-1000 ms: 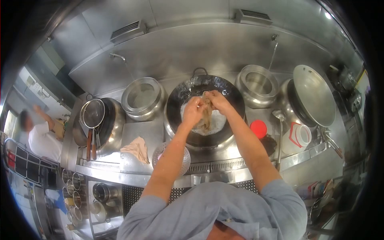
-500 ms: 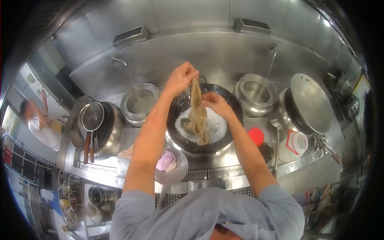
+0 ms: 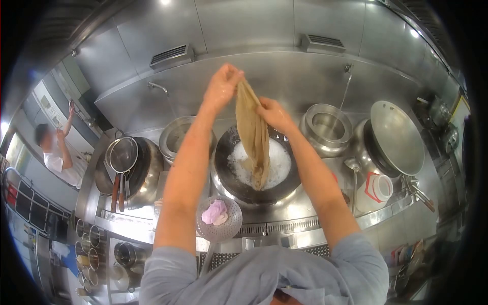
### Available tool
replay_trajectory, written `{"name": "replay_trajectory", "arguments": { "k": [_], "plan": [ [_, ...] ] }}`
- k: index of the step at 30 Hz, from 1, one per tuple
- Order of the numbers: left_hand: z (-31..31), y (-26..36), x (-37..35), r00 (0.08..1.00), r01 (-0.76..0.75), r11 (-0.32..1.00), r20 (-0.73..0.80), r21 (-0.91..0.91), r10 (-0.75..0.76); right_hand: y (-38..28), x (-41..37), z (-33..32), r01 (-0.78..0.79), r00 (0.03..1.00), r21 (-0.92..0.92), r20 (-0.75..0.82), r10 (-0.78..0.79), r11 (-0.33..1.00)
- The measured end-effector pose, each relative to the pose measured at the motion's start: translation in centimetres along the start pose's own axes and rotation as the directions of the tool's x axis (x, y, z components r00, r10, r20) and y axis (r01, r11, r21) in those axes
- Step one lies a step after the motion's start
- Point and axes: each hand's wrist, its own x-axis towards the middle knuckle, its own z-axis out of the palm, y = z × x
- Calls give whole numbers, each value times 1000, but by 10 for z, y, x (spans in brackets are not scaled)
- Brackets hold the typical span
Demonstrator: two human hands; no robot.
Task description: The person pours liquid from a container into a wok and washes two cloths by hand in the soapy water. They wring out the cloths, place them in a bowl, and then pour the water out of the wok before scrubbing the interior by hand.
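A wet tan cloth [image 3: 252, 129] hangs lengthwise over the wok [image 3: 223, 180], its lower tip down by the white suds [image 3: 278, 161]. My left hand [image 3: 222, 87], highest of the two, is closed on the cloth's top end. Lower down, my right hand [image 3: 275, 114] pinches the cloth's right edge. Near the front edge, below the wok, a perforated skimmer [image 3: 232, 231] holds a crumpled lilac cloth [image 3: 215, 212].
Steel pots stand left [image 3: 173, 134] and right [image 3: 328, 129] of the wok, under taps. A ladle [image 3: 354, 165], a white tub [image 3: 375, 193] and a tilted wok [image 3: 399, 134] are on the right. Handled strainers [image 3: 123, 155] lie left. A person [image 3: 57, 155] stands far left.
Both hands have risen, drawing the cloth higher and more stretched out from the suds. My view has shifted slightly. The person at left has turned and lifted an arm.
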Motion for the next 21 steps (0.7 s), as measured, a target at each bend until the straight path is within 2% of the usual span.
{"name": "replay_trajectory", "arguments": {
  "k": [2,3,5,7,8,9,11,12,13,14,15,16,17,18,19,21],
  "plan": [
    [16,-10,-13,999,-37,985,-14,166,40,-13,5,7,17,999,181,30,-23,983],
    [29,-16,-22,998,-58,967,-17,249,64,-4,13,6,67,997,126,40,-72,990],
    [63,-55,-53,950,-200,979,-237,40,204,22,29,5,170,983,21,59,-171,985],
    [79,-116,-95,994,86,991,-61,-101,-92,16,21,-1,36,992,207,-127,-9,978],
    [81,-135,-118,990,141,984,18,106,-143,12,16,-7,-20,975,304,-204,85,953],
    [80,-149,-131,974,176,934,83,310,-211,9,14,-16,-39,973,386,-196,123,922],
    [77,-177,-137,931,340,933,101,118,-352,10,6,-36,-90,966,545,-157,207,833],
    [73,-189,-142,899,423,906,120,21,-422,19,6,-45,-115,969,535,-124,213,837],
    [64,-187,-138,909,409,912,69,45,-411,30,8,-54,-141,971,523,-91,219,840],
    [57,-180,-132,929,369,925,37,-91,-367,39,6,-62,-165,973,511,-56,224,844],
    [50,-150,-127,920,376,915,-60,-148,-388,43,0,-68,-183,979,357,-17,202,916],
    [35,-148,-115,934,353,935,-40,-33,-354,45,-4,-74,-184,983,192,28,182,964],
    [22,-151,-97,954,297,931,-95,214,-283,46,-8,-79,-169,983,24,75,167,985],
    [9,-152,-80,986,160,923,-93,351,-136,48,-8,-84,-103,984,-117,133,118,988],
    [0,-118,-67,991,131,880,-48,457,-123,37,-5,-89,-91,986,-217,117,118,972],
    [-15,-72,-40,997,72,841,-36,535,-63,-7,7,-109,-71,990,-408,79,113,910]
  ]
}}
